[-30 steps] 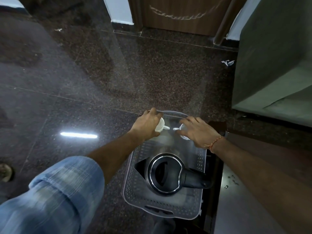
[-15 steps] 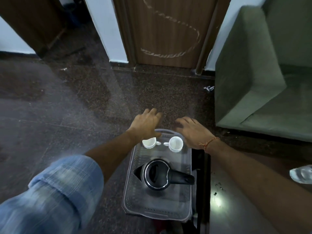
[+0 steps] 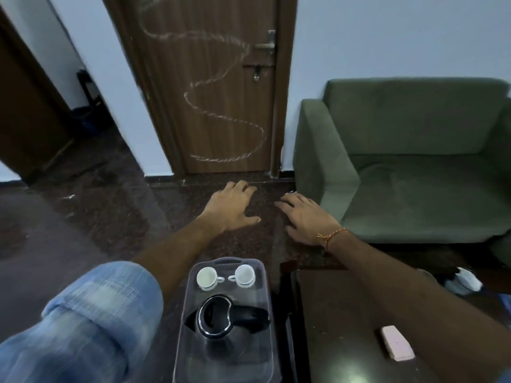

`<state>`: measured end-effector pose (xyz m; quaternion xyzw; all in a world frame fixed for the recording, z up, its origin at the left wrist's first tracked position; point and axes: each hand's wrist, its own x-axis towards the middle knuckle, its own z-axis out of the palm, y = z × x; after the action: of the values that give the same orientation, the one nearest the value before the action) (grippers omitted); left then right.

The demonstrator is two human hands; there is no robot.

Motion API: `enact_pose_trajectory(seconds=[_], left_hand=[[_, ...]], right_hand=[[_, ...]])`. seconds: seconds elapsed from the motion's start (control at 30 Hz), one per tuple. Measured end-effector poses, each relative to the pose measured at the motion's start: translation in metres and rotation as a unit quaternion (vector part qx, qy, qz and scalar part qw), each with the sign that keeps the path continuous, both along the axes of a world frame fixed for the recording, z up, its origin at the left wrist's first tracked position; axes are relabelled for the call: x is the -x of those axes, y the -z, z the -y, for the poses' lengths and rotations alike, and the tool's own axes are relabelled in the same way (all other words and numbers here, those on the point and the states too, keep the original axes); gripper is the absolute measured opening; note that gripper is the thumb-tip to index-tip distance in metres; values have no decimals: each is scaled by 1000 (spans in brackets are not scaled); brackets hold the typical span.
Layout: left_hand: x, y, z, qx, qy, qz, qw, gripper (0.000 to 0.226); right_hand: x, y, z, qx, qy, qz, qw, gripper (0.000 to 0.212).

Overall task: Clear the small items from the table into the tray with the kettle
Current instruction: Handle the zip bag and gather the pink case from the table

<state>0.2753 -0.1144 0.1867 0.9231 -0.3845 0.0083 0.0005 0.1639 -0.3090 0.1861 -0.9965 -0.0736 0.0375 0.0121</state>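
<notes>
Sitting pretty at the far end of the tray (image 3: 184, 305): two cups (image 3: 206, 277), with the kettle (image 3: 217, 319) just behind. Hovering empty and spread open past it, left hand (image 3: 232, 207) and right hand (image 3: 304, 219), grasping nothing. Still lying near the table (image 3: 340, 327) right edge: a small pink packet (image 3: 396, 346), probably light and stiff-ish, so pinching by the long sides. Not spotting any readable label, only chalk squiggles on the door (image 3: 210, 87).

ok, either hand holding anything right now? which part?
Nothing is held. The left hand and right hand are both open and empty, out past the tray. The two cups sit in the tray, untouched.
</notes>
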Motion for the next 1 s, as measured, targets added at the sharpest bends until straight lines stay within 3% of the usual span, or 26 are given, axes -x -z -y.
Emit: enact_pose_trajectory(seconds=[0.4, 0.7, 1.0], left_hand=[[124, -48, 176, -4, 107, -10, 994, 92], [245, -18, 328, -5, 189, -47, 981, 90], [278, 32, 427, -36, 252, -84, 963, 88]], right_hand=[[159, -53, 174, 2, 89, 37, 995, 69], [294, -42, 319, -17, 193, 27, 981, 72], [350, -13, 388, -47, 286, 0, 957, 70]])
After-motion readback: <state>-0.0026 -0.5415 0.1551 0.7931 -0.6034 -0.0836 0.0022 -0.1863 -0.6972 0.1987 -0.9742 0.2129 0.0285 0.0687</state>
